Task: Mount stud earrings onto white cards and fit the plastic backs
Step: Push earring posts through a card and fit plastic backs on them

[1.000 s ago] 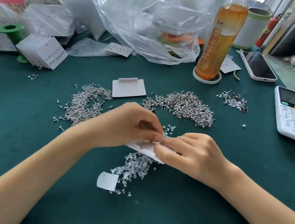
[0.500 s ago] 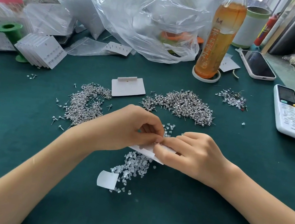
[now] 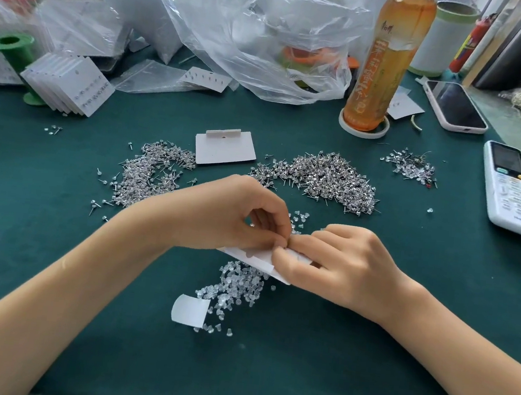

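Both hands meet over a white card (image 3: 258, 259) held just above the green table. My left hand (image 3: 231, 216) has its fingers curled and pinches at the card's upper edge, where a small clear piece shows between its fingers. My right hand (image 3: 339, 264) grips the card's right part with thumb and fingers. Under the card lies a heap of clear plastic backs (image 3: 236, 287). Two piles of silver stud earrings spread behind the hands, one on the left (image 3: 151, 175) and one on the right (image 3: 323, 178). A blank white card (image 3: 223, 151) lies between them.
A stack of filled cards (image 3: 70, 84) leans at the back left by a green spool (image 3: 10, 48). Plastic bags (image 3: 265, 32), an orange drink bottle (image 3: 385, 59), a phone (image 3: 454, 105) and a white remote (image 3: 510, 187) stand at the back and right. A paper scrap (image 3: 189, 310) lies near the backs.
The hands stay together on the card with only small finger movements. The camera view has shifted slightly.
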Demonstrator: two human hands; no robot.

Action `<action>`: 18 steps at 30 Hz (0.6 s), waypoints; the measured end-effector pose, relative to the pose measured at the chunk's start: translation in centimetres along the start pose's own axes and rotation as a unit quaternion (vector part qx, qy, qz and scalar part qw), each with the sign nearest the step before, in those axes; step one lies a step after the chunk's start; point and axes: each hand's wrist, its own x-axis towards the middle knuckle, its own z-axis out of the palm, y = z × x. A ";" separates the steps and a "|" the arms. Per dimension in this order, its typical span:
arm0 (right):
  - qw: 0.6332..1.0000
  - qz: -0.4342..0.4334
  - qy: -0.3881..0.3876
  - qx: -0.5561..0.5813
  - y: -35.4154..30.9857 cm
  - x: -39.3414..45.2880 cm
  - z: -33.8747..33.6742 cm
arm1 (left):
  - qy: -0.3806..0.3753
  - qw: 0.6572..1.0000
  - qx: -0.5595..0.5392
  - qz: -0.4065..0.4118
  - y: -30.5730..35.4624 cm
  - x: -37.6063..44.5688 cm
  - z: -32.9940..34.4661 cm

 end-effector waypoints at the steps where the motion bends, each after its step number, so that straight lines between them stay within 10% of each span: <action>1: 1.000 -0.001 0.002 -0.003 0.0 -0.1 0.0 | -0.002 1.000 -0.003 0.003 -0.1 0.0 0.0; 5: 0.999 0.020 0.004 0.044 0.7 -0.1 0.1 | 0.030 0.998 -0.056 0.004 -0.4 0.1 -0.1; 8: 0.968 0.192 0.045 0.153 0.9 0.3 0.0 | 0.236 0.960 -0.147 0.024 -0.7 0.2 -0.8; 12: 0.741 0.499 0.076 0.443 1.1 1.3 -0.3 | 0.301 0.943 0.097 0.107 -0.5 -0.3 0.0; 18: 0.631 0.517 0.090 0.571 0.9 2.2 -0.4 | 0.296 0.911 0.259 0.128 -0.8 0.5 1.6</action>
